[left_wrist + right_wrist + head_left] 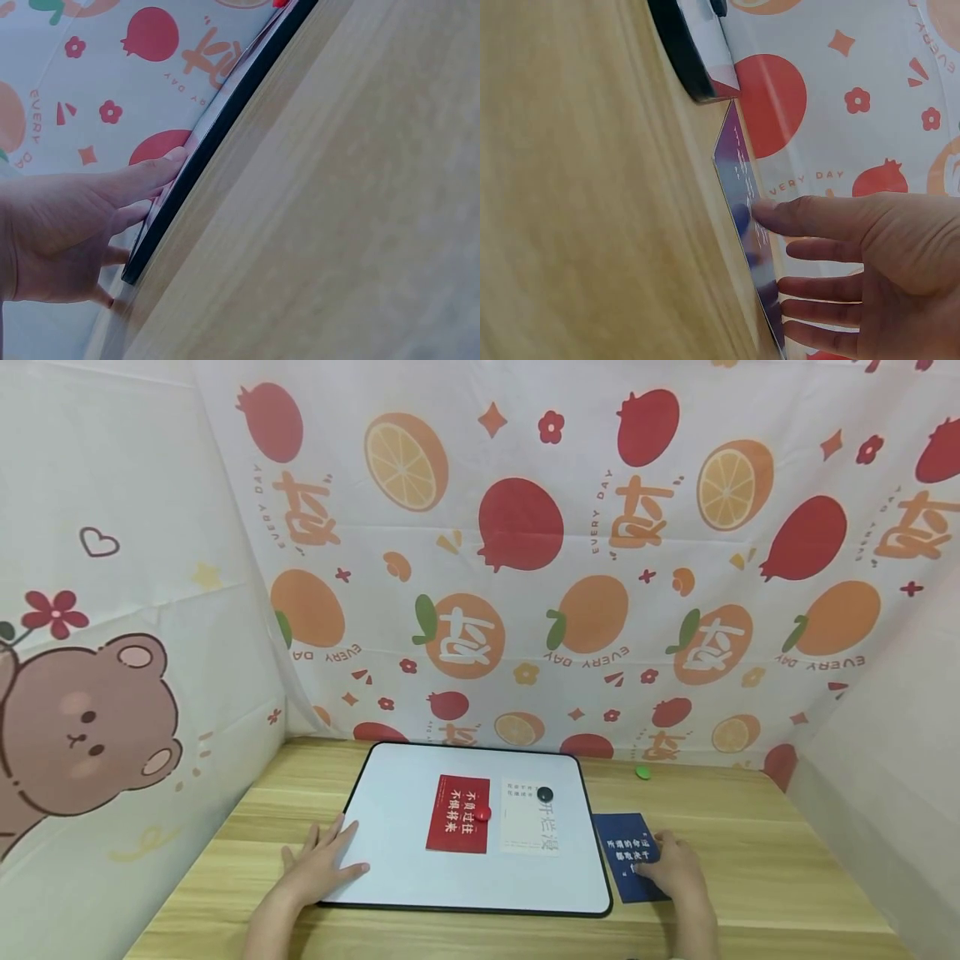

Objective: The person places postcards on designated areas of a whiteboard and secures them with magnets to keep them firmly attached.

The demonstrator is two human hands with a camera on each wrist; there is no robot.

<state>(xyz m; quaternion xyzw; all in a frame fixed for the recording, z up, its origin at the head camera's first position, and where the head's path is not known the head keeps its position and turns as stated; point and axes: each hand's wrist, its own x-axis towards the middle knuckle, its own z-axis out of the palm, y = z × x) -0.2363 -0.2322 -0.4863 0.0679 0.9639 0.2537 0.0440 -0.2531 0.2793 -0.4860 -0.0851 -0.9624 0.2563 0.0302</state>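
Navy card (626,852) beside a black-rimmed whiteboard (405,818)

Glossy, it lies on the wood-grain desk (765,860) at the whiteboard's right edge; the right hand (677,867) rests its thumb on it, fingers straight, slightly apart. The left hand (318,864) spreads its fingers at the left edge. Round magnets (545,794) sit on a red card (448,837) and a white card (517,831)

L hand (318,867) on whiteboard (465,881) edge, R hand (677,867) @ blue card (624,850).
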